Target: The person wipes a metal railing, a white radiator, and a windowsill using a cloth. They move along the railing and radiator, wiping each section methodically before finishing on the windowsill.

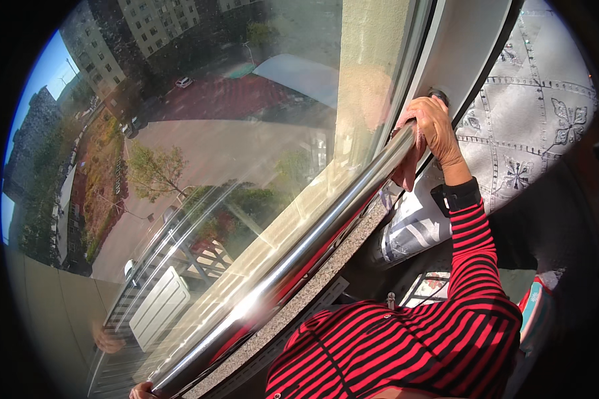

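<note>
A shiny metal handrail [273,272] runs slantwise along the inside of the window [233,133]. At its upper right end my right hand [432,130] is closed over a pinkish cloth [406,174], wrapped round the rail beside the white window frame [456,46]. Part of the cloth hangs down below the fingers. Close to the wrist, a dark round fitting [439,96] sits on the frame. Down at the lower left, my left hand [142,391] grips the other end of the rail; only its fingers show, and the rest is cut off by the picture's edge.
Below the rail lies a speckled stone sill [299,309]. A pale patterned curtain [519,120] hangs at the right, close to my right arm. Through the glass appear a paved yard far below, trees, parked cars, buildings and a white outdoor unit [160,309].
</note>
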A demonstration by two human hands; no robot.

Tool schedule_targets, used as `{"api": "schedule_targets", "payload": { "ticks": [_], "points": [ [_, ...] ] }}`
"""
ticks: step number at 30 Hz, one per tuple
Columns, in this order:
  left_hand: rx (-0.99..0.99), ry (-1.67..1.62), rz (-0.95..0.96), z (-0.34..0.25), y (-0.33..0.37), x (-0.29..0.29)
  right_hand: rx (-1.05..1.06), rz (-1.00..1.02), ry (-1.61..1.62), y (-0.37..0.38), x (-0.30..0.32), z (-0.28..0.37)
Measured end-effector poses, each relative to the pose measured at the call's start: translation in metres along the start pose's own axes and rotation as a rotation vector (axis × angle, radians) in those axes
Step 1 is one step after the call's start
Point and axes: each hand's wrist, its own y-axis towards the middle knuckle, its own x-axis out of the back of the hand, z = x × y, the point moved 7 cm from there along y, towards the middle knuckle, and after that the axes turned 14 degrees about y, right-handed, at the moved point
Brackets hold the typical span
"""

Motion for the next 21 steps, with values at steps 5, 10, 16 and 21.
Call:
{"api": "schedule_targets", "payload": {
  "ticks": [5,10,16,21],
  "points": [
    [-0.139,-0.032,-0.075,-0.004,-0.001,0.0,-0.003,0.018,-0.011,0.008,0.004,-0.031],
    [-0.133,-0.037,-0.102,-0.005,0.002,0.002,0.033,0.052,0.01,0.006,-0.01,0.032],
    [-0.173,-0.005,-0.153,-0.015,0.005,0.006,0.081,0.077,0.003,-0.017,-0.06,0.188],
    [-0.21,-0.038,-0.169,-0.022,0.009,0.011,0.145,0.023,0.11,-0.025,-0.094,0.319]
  ]
}}
